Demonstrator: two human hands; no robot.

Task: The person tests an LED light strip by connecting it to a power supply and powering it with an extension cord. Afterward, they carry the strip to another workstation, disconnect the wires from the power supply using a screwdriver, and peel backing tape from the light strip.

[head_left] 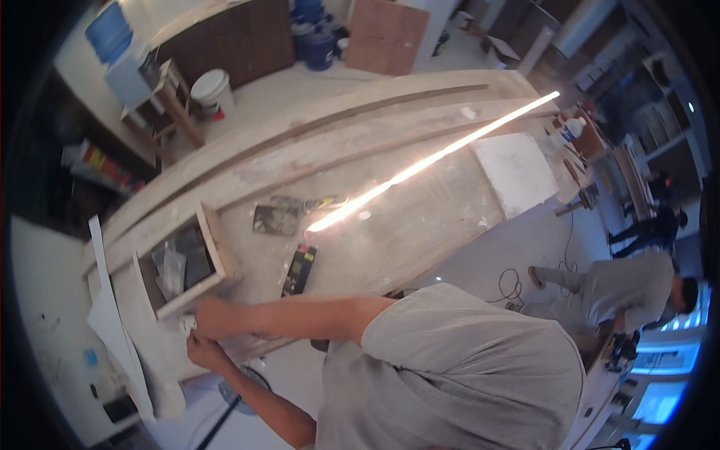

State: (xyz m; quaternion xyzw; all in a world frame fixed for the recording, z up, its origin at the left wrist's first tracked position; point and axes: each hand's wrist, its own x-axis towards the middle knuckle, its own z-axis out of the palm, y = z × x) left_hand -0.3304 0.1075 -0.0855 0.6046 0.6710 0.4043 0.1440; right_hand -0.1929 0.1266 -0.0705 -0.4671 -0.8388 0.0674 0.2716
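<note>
My right hand (214,318) and my left hand (201,349) are close together at the near left of a long pale workbench (420,247), both closed on a small white piece (187,325) that their fingers partly hide. Just beyond them stands an open wooden box (225,268) with clear plastic bags (172,262) inside. A black and yellow device (300,270) lies right of the box, wired to a long glowing light strip (442,154) stretched diagonally across the bench. A dark plate (274,219) and a yellow-handled tool (322,203) lie beside the strip's near end.
A long white sheet (112,330) lies along the left end. A white foam block (514,169) and a bottle (568,131) sit far right. Co-workers (626,289) (649,229) work at right, near cables on the floor. A bucket (212,90) and water dispenser (127,75) stand beyond.
</note>
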